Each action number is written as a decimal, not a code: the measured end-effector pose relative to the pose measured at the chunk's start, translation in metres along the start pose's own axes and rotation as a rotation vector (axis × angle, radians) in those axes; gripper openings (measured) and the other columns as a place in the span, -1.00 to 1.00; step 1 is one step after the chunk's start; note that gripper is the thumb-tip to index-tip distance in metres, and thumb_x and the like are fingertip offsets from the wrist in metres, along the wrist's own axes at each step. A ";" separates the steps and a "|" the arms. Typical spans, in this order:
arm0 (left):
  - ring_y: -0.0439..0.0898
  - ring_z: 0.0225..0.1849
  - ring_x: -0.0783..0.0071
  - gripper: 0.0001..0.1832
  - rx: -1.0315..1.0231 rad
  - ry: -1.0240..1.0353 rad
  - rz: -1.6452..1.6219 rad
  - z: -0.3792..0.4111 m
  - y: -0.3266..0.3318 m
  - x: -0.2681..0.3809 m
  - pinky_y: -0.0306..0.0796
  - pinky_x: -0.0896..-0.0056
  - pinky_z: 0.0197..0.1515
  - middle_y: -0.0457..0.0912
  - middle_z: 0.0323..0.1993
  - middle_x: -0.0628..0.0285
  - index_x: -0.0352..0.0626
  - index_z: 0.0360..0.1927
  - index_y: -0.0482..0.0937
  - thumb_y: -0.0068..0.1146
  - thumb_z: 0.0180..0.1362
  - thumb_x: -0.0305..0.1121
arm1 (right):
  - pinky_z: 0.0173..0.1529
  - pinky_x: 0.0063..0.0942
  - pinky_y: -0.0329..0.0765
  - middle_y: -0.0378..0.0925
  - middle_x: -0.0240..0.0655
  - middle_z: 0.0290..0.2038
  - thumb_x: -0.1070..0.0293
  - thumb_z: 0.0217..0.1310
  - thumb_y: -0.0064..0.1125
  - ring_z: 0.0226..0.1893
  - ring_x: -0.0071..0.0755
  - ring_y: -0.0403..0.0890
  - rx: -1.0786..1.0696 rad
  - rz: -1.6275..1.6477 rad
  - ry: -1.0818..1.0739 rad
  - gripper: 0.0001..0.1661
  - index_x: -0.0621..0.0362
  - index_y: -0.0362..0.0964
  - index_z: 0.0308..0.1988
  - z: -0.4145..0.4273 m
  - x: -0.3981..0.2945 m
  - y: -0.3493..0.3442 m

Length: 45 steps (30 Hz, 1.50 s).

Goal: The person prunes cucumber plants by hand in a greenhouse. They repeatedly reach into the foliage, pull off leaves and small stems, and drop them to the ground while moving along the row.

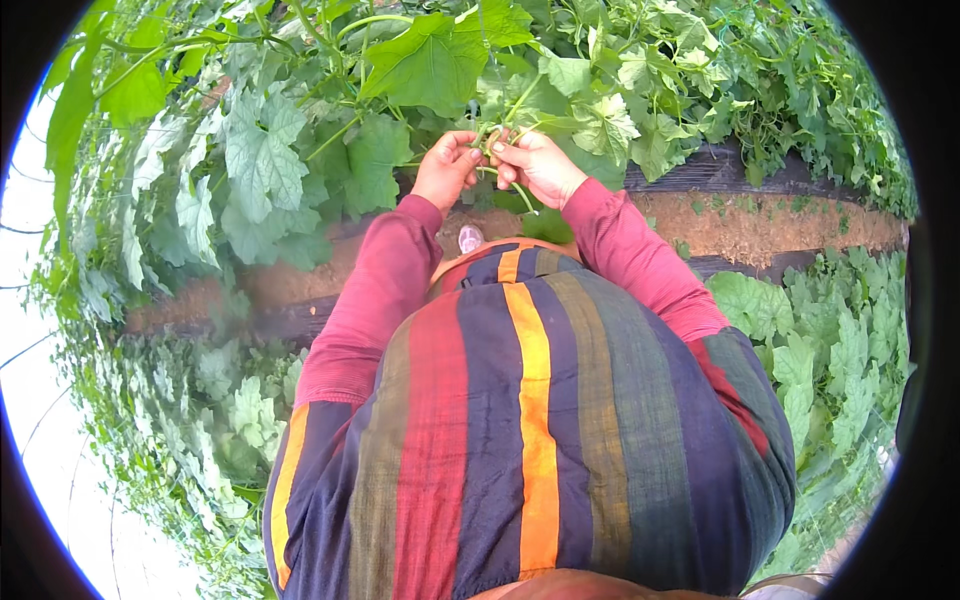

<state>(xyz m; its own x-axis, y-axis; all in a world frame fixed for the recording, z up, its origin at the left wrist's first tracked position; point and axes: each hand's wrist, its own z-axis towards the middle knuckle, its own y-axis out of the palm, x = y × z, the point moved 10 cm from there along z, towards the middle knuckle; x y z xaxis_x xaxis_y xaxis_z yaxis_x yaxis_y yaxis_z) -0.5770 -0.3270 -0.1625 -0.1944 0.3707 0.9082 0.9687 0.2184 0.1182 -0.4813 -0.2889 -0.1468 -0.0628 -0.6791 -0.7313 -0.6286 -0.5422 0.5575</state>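
In front of me, both hands meet at a thin green vine stem with curling shoots. My left hand pinches part of the vine between thumb and forefinger. Close beside it, my right hand grips a looped piece of the same growth with thumb and fingers. A cut or bare-looking stem end hangs below the right fingers. A large lobed leaf spreads just above the hands. Fine detail between the fingertips is too small to tell. A thin string runs down from above toward the hands.
Dense leafy vines rise ahead and to both sides. Dark plastic mulch edges the planted row, beside a bare soil path. More leafy plants grow behind me at right. One shoe shows on the path.
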 end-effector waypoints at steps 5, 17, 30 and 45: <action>0.38 -0.51 0.72 -0.74 -0.007 -0.080 -0.056 -0.001 0.006 0.005 0.30 0.65 -0.41 0.56 -0.37 0.38 -0.14 -0.03 0.42 0.04 0.23 -0.35 | -0.37 -0.50 0.54 0.42 -0.39 -0.41 0.35 0.25 0.08 -0.55 -0.61 0.44 0.031 0.059 -0.046 -0.80 0.20 0.34 -0.17 -0.022 -0.019 -0.016; 0.28 -0.64 0.69 -0.84 0.180 -0.142 -0.097 0.008 -0.034 -0.009 0.17 0.64 -0.59 0.60 -0.33 0.24 -0.19 -0.23 0.45 -0.02 0.26 -0.31 | -0.10 -0.37 0.46 0.56 -0.18 -0.23 0.15 0.03 0.24 -0.23 -0.25 0.56 0.121 -0.812 -0.051 -0.53 0.22 0.47 -0.10 0.011 0.007 -0.061; 0.34 -0.13 0.63 -0.56 -0.183 0.178 0.425 0.000 0.037 0.033 0.29 0.51 0.04 0.18 0.13 0.22 0.02 0.16 0.44 0.06 0.17 -0.42 | -0.08 -0.49 0.49 0.48 -0.26 -0.14 0.69 0.01 0.10 -0.15 -0.40 0.54 0.172 -0.143 -0.103 -0.12 0.13 -0.06 0.30 0.032 0.017 -0.057; 0.58 -0.13 0.36 -0.65 -0.148 -0.369 0.582 0.044 -0.057 -0.233 0.44 0.32 -0.08 0.60 -0.21 0.10 -0.24 -0.05 0.47 0.08 0.14 -0.27 | -0.13 -0.47 0.51 0.55 -0.26 -0.29 0.57 0.12 0.17 -0.25 -0.42 0.57 0.438 -0.206 -0.282 -0.11 0.07 -0.22 0.28 -0.029 -0.009 -0.105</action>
<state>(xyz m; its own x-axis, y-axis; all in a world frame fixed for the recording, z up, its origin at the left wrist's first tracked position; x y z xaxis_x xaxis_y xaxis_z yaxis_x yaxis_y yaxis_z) -0.5935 -0.3866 -0.3985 0.3475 0.6776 0.6481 0.9370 -0.2241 -0.2680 -0.3927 -0.2404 -0.1878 -0.0715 -0.3897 -0.9182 -0.9095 -0.3524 0.2204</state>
